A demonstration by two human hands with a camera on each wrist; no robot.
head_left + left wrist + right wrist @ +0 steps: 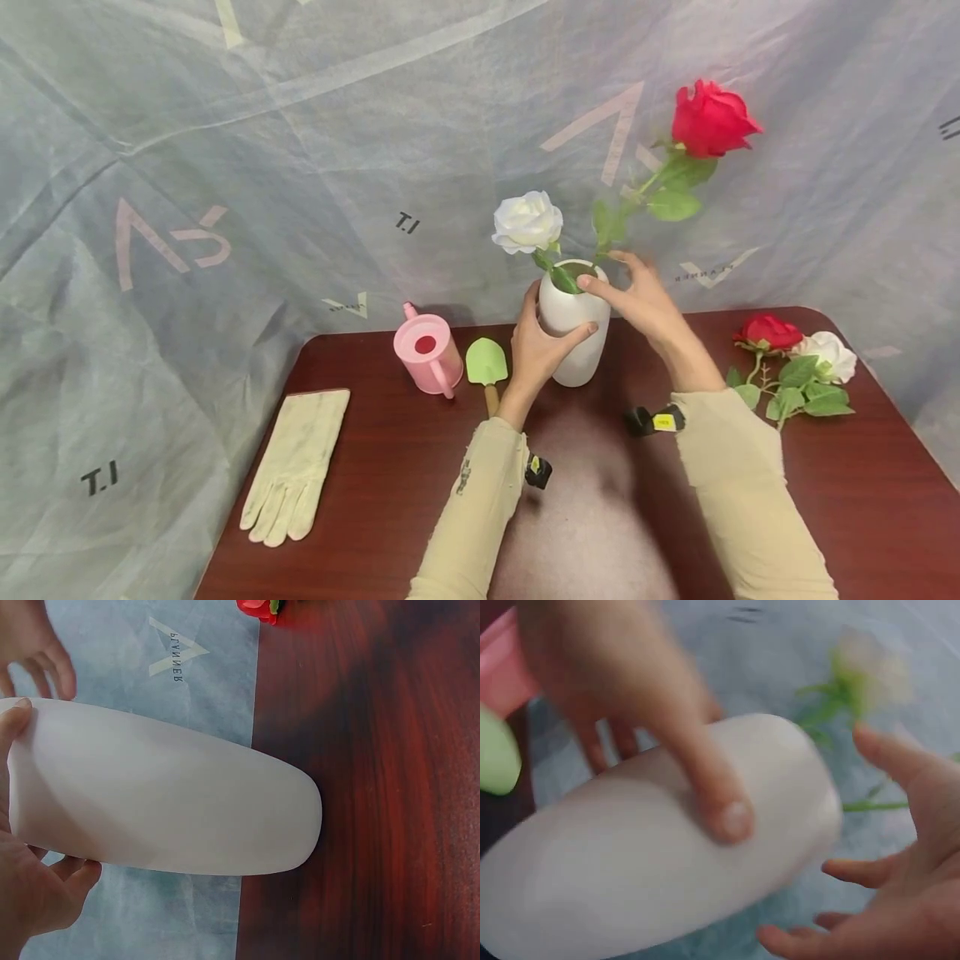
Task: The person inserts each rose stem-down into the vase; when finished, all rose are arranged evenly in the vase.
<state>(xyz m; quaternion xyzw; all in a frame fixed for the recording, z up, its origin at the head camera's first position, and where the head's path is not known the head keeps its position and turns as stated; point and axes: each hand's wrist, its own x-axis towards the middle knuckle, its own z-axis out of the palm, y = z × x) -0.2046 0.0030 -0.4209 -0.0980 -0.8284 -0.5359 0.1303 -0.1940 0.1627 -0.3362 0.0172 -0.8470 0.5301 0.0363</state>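
Note:
My left hand holds the white vase by its side, thumb across the front and fingers round the far side. A white rose stands in the vase and leans left. The long-stemmed red rose also rises from the vase mouth, tilted to the right. Beside the mouth is my right hand, its thumb and fingers spread apart. In the right wrist view those fingers are apart from the vase and grip nothing, with a green stem passing behind. The vase base appears close to the tabletop, and the vase tilts slightly.
Left of the vase stand a pink watering can and a green trowel with a wooden handle. A pale glove lies at the table's left edge. Another red rose and white rose lie at the right. Grey sheeting hangs behind.

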